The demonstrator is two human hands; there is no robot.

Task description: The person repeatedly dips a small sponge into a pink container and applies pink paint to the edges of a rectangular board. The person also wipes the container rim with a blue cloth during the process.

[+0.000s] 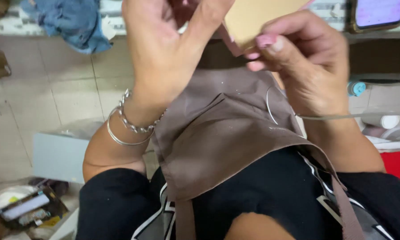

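Two bare hands up at the far edge of view, both on one flat tan cardboard piece with a pink edge [253, 20]. Left hand [164, 49] has its fingers curled onto the card's left side; how tight I cannot tell, since the fingertips run out of frame. Right hand [307, 62] pinches the card's near right corner, thumb with a pink nail pressed on top, fingers narrow.

Card sits far centre, raised above the brown fabric apron [218, 133] that drapes over my lap. Silver chain bracelet and thin bangle [131, 126] on the left wrist. A thin grey cord [342, 116] runs right from under the right hand.

Blue denim cloth [71, 22] far left, a phone with a lit pale screen [378, 13] far right, a white bowl of clutter [22, 206] near left on the tiled floor.

Risks as I judge them: the corner pinch is shallow, so the card could slip or bend; the cord could snag the right wrist; the loose bracelets could catch the apron edge.
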